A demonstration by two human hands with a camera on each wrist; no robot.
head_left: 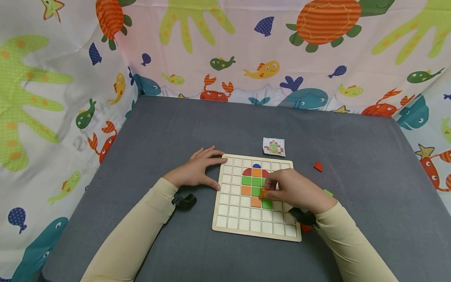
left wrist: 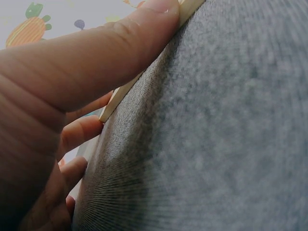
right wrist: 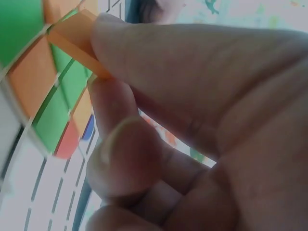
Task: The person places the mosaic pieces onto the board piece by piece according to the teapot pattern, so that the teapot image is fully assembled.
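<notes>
A wooden grid board lies on the table, with green and orange square tiles, red curved pieces and a blue half-round piece set in its cells. My right hand pinches an orange square tile between thumb and fingers. That tile is tilted close over the board, beside a green tile in the middle columns. At the board's left side, my left hand is spread, its thumb touching the side edge and its index finger at the upper left corner.
Beyond the board's far edge lies a small picture card with a coloured grid pattern. A loose red piece rests to the right. A green piece and another red piece are partly hidden by the right arm. Printed cloth surrounds the grey table.
</notes>
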